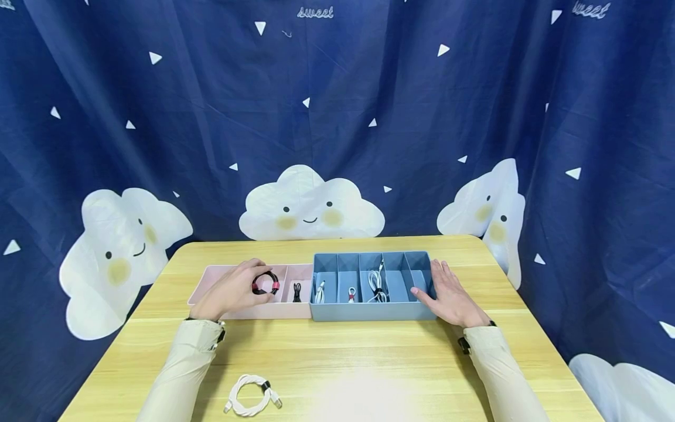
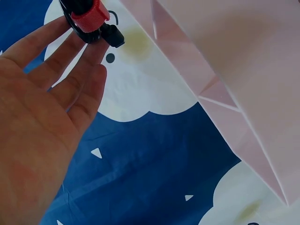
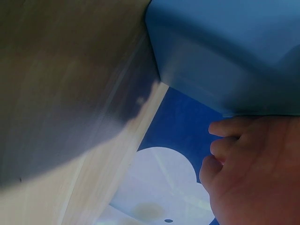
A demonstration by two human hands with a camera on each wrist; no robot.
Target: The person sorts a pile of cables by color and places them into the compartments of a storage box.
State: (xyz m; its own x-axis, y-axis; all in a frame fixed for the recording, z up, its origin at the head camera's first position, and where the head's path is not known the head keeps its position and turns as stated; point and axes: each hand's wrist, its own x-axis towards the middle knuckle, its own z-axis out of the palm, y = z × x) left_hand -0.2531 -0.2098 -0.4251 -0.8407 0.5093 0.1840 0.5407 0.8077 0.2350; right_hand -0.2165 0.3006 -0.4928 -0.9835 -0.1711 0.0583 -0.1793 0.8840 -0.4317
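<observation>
My left hand holds a coiled black cable with red ties over the pink divided box. In the left wrist view, the fingertips meet the black coil beside its red strap. At the right end of the blue divided box, my right hand rests with its fingers along the outer side and the thumb over the rim. The right wrist view shows these fingers close against the blue wall. A small black cable lies in the pink box's right compartment.
White cables and a small white cable with a red tie lie in blue compartments. Nearer on the wooden table is a coiled white cable with a black tie. A dark blue curtain hangs behind.
</observation>
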